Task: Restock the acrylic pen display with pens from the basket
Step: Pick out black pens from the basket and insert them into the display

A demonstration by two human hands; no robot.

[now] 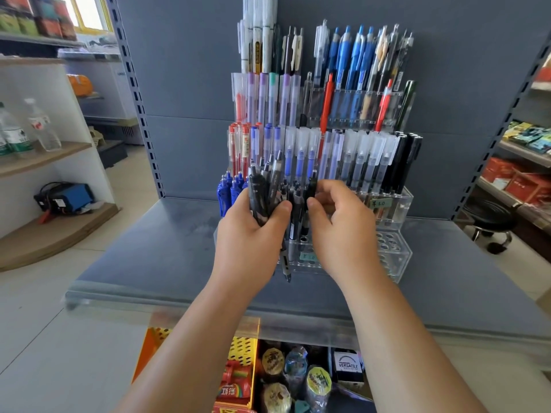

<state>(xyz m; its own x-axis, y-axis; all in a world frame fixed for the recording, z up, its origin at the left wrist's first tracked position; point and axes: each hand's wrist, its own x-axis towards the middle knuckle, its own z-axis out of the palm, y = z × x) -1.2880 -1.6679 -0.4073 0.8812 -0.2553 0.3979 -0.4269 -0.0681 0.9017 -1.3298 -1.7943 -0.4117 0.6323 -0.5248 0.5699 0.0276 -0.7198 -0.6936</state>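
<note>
Now, the pens (262, 192) I care about are a dark bundle clamped in my left grip (253, 234), fingers and thumb curled round the barrels. I hold it upright just in front of the display's (399, 263) middle tiers. One pen of the bundle sits lower than the rest, and its tip (287, 275) pokes out below the hand.

My right grip (337, 225) is just beside the left, thumbs nearly touching. It pinches the top of a black pen (312, 183) between thumb and forefinger. I cannot tell whether that pen's lower end stands in a hole already.

The display is a stepped clear rack at the far middle of the grey shelf (149, 251), against the back panel. Its nearest tier shows bare holes on the right. Behind the hands stand rows of capped pens. Blue ones (229, 189) are at the low left, red ones (238, 144) above them, black ones (408, 159) at the right and blue clickers (348, 55) at the top right. A green price tag (377, 203) is stuck on a right-hand tier.

Below the shelf's near edge I see a yellow basket (241, 347) holding a red pack, with tape rolls (272, 362) just right of it. Far left, bottles (15, 132) stand on a wooden rack. A stool (489, 222) sits at the right.
</note>
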